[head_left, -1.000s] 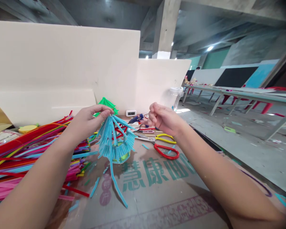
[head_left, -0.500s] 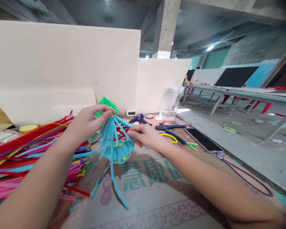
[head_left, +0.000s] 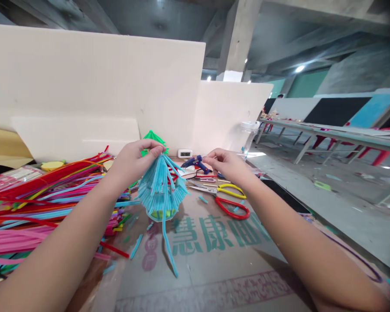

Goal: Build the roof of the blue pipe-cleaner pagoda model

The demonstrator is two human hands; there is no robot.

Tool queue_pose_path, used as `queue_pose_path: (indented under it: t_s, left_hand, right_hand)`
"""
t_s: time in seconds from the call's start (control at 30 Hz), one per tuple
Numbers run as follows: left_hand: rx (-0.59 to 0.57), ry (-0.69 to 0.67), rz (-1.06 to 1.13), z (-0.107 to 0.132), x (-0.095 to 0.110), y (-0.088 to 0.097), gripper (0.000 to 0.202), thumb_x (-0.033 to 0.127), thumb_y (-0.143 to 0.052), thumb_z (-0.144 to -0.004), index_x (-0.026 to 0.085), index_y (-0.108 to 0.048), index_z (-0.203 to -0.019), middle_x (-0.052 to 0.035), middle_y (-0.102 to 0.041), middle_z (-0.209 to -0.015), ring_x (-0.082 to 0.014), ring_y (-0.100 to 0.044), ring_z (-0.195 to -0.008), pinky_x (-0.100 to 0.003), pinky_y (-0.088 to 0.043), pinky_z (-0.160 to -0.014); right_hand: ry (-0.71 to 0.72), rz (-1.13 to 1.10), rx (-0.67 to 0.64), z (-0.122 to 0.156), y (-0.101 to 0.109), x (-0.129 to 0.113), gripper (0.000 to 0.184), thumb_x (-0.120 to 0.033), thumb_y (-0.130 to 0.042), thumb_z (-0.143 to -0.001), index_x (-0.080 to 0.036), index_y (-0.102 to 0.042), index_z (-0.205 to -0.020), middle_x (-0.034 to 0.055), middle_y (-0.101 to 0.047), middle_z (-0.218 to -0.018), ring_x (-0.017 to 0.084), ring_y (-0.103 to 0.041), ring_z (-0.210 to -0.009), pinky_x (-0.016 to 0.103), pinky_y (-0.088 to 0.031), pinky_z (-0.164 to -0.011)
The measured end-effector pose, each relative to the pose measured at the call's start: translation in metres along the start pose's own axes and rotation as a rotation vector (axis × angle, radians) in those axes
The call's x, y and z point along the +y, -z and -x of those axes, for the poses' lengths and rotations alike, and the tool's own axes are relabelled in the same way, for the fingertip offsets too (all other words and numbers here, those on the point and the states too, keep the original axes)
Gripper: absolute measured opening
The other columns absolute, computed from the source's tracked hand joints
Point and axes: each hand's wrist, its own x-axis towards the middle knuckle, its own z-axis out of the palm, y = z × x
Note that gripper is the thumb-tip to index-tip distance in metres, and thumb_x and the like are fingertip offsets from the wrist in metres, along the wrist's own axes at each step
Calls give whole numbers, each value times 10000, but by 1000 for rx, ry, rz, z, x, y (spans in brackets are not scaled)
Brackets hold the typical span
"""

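1. At centre, over the cardboard (head_left: 217,264): a blue cone (head_left: 160,190) of fuzzy-looking strips fanning down from a tip, with a yellow-green piece (head_left: 162,215) showing beneath. Trailing from its front toward the viewer: one loose strip (head_left: 166,242). Cannot tell whether resting on the cardboard or lifted clear.

2. Pinching the tip between thumb and fingers: the left hand (head_left: 134,162), in front of a green cone (head_left: 153,137).

3. Apart from the blue cone, to its right: the right hand (head_left: 230,167), fingertips drawn together at the rear of a glue gun (head_left: 195,163). Cannot tell whether touching it, or pinching anything thin.

4. Just below the right hand: scissors (head_left: 212,189). Heaped at far left: coloured stems (head_left: 26,234).

5. Probably very light, soft, bendable and grippy rather than slippery. Likely fragile at the joins and easy to squash along the skirt. Best held by the gathered tip, with a light pinch.

6. Compared with half a second ago: right hand gone from the blue cone's right edge, left pinch unchanged, scissors uncovered, whole scene slightly further right in view.
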Motion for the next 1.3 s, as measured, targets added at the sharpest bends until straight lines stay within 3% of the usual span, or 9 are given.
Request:
queue_pose_path:
  t_s: [0.13, 0.27, 0.47, 0.57, 0.67, 0.83, 0.97, 1.2, 1.3]
  left_hand:
    - [20, -4, 1, 0, 0, 2, 367, 482, -498, -875, 185, -709, -908, -19, -720, -844, -208, -634, -781, -276, -454, -727]
    - [58, -8, 56, -2, -4, 1, 342, 448, -512, -879, 168, -703, -927, -37, -719, -873, -206, -637, -818, -274, -440, -724]
    - [108, -4, 146, -4, -9, 1, 337, 443, -531, -874, 154, -698, -924, -50, -712, -857, -192, -624, -787, -268, -438, -687]
    - [67, -13, 158, -4, -11, -1, 342, 445, -532, -873, 153, -699, -930, -48, -708, -847, -188, -620, -775, -267, -439, -678]
    - [63, -54, 170, -5, -13, -4, 329, 436, -551, -857, 153, -707, -918, -50, -706, -869, -188, -622, -789, -272, -449, -695]
    - [56, -33, 210, -6, -12, -8, 325, 433, -556, -852, 153, -704, -926, -43, -700, -839, -187, -623, -788, -271, -463, -691]
    - [-10, -15, 197, -6, -11, -5, 349, 456, -520, -875, 158, -693, -927, -31, -691, -782, -196, -630, -792, -270, -469, -667]
    - [-260, -78, 124, 0, -11, 10, 430, 471, -591, -844, 199, -583, -1178, -59, -658, -1117, -222, -626, -994, -332, -503, -840]
    - [-319, -99, 107, 4, -5, 8, 469, 404, -621, -838, 217, -496, -1249, -63, -597, -1235, -217, -606, -1072, -343, -490, -909]
  right_hand:
    - [22, 131, 75, -6, 5, 11, 262, -431, -678, -744, -177, -619, -719, 8, -636, -654, 132, -536, -583, 238, -363, -521]
    - [59, 309, 59, -3, 5, 11, 394, -492, -532, -857, -179, -640, -645, 22, -637, -639, 149, -539, -605, 258, -355, -542]
    - [84, 266, 71, 1, -1, 6, 273, -448, -631, -801, -184, -666, -744, 17, -669, -695, 158, -562, -640, 263, -384, -578]
    - [107, 312, 60, 1, -3, 7, 403, -518, -533, -861, -180, -619, -658, 1, -597, -583, 133, -487, -544, 261, -332, -526]
    - [123, 280, -51, 0, -3, 12, 389, -461, -455, -911, -177, -671, -757, -2, -610, -598, 125, -479, -524, 259, -324, -518]
    - [146, 269, -17, -4, -6, 19, 250, -399, -592, -829, -177, -646, -726, 2, -625, -643, 137, -520, -588, 256, -347, -547]
    - [204, 316, 18, -2, -10, 14, 334, -451, -549, -874, -180, -627, -695, -7, -570, -577, 137, -480, -544, 261, -319, -512]
    - [443, 179, 5, 23, -30, -18, 224, -255, -532, -910, -178, -699, -1038, 71, -712, -1005, 169, -620, -842, 277, -453, -721]
    - [334, 36, -67, 34, -42, -32, 210, -276, -551, -901, -166, -724, -949, 52, -717, -876, 144, -606, -722, 251, -443, -628]
